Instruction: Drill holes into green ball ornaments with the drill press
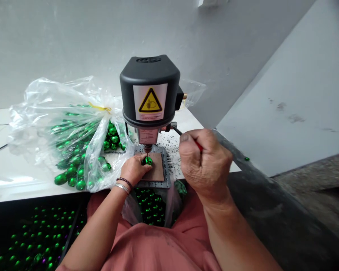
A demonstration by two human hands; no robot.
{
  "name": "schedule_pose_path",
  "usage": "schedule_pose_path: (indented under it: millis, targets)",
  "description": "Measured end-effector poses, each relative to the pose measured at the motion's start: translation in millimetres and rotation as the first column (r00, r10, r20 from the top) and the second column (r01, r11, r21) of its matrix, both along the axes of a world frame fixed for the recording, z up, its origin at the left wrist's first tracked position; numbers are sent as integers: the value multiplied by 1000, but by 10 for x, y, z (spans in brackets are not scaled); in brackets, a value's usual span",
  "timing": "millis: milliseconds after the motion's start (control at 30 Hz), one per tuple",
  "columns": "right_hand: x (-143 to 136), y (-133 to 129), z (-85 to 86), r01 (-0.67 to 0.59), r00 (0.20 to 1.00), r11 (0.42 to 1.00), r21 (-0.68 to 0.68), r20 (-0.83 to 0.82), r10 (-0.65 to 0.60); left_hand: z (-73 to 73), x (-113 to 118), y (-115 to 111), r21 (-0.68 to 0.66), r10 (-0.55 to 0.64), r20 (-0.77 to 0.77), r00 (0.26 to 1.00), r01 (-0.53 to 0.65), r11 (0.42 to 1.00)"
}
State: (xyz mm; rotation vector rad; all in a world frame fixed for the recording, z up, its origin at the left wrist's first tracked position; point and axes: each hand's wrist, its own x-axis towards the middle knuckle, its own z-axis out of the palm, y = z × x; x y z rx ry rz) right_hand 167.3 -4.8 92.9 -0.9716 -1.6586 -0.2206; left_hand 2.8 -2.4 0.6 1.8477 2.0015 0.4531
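A dark drill press with a yellow warning label stands on the white table. Under its chuck, my left hand pinches a shiny green ball on a brown board over the metal base. The thin drill bit points down at the top of the ball; whether it has entered cannot be made out. My right hand is wrapped round the red-gripped lever at the press's right side.
Left of the press lies a clear plastic bag of green balls. Below the table edge are a dark tray of balls and a bag of green balls between the legs. Dark shavings dot the table.
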Motion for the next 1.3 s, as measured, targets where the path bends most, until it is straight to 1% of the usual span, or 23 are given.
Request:
schedule_pose_path:
  millis: [133,233,400,600,700,833,900,967,1000,1033,1067,1100,1133,1167,1233,1300]
  targets:
    - [-24,5,-102,7,998,1000,22,-62,-6,5,5,-1,-21,25,-20,999,-25,999]
    - [-36,15,-199,11,998,999,45,-70,-7,7,11,-5,-43,46,-25,999,-47,998]
    - [-39,29,-343,8,996,998,58,-90,-3,11,9,-7,-52,64,13,998,-63,997]
    - [-61,30,-415,37,993,997,75,-118,-28,2,-2,-7,-53,62,47,997,-59,997]
    - [-73,35,-461,19,990,997,79,-143,-7,-6,-5,-11,-35,50,35,998,-49,998]
    - [-76,51,-608,-50,988,993,105,-143,65,-13,-8,-16,-35,40,13,999,-39,999]
    - [-76,59,-647,-73,985,989,127,-147,92,-14,-7,-17,-33,34,11,999,-33,999]
    - [-78,70,-588,-46,982,992,119,-177,67,-13,0,-17,-22,40,10,999,-40,999]
    - [-80,80,-512,-17,980,994,108,-193,38,-13,7,-17,-17,47,8,999,-47,999]
    - [-82,94,-408,15,979,996,87,-202,3,-13,14,-18,-14,54,5,999,-54,998]
    - [-85,114,-281,40,980,998,45,-196,-31,-14,21,-18,-12,60,5,998,-60,998]
    - [-87,137,-140,72,977,997,35,-206,-64,-16,28,-20,-8,69,8,998,-69,998]
    - [-90,165,3,83,976,996,-45,-200,-90,-20,33,-24,0,76,15,997,-76,997]
    - [-91,194,138,69,975,991,-115,-203,-92,-25,36,-32,12,84,27,996,-85,996]
    - [-92,248,347,16,974,980,-200,-217,-60,-38,36,-68,46,99,64,993,-102,994]
    - [-91,289,451,-19,974,968,-251,-221,-38,-48,26,-144,75,105,106,989,-113,991]
